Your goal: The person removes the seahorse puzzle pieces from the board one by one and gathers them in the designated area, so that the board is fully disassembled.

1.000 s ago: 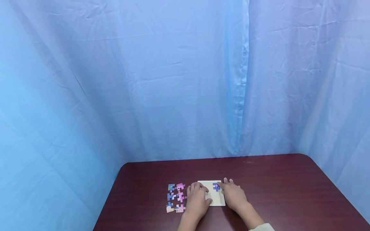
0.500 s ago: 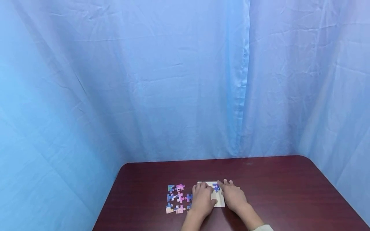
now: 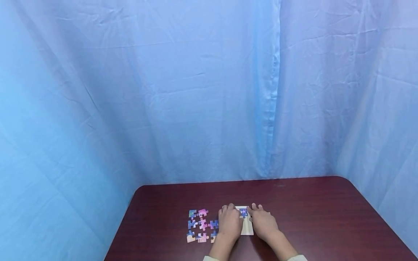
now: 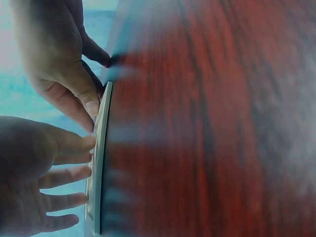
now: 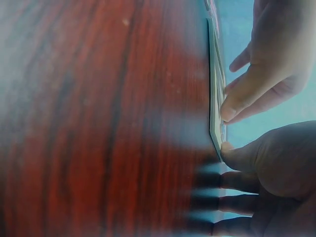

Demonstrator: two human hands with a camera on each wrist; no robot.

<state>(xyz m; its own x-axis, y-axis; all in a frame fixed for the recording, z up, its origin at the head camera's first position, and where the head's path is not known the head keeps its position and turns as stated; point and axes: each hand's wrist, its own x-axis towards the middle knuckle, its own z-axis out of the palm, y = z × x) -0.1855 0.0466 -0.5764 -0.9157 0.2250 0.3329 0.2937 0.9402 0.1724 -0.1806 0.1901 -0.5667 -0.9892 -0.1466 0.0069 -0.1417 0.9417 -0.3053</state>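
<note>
A shallow pale puzzle tray lies on the table between both hands. One blue-purple jigsaw piece sits in its far right corner. My left hand lies over the tray's left side and hides much of it; its fingers spread out straight and touch the tray in the left wrist view. At the right edge, my right hand rests with its index fingertip beside the piece. The right wrist view shows the right thumb at the tray's edge and the other fingers stretched toward the tabletop.
Several loose jigsaw pieces, pink, blue and cream, lie in rows left of the tray, the nearest close by my left hand. The dark red wooden table has rounded far corners. Blue curtains hang behind it and at both sides.
My left hand has slid right across the tray toward the piece in the corner, uncovering more loose pieces on the left. The right hand stays almost still at the tray's edge.
</note>
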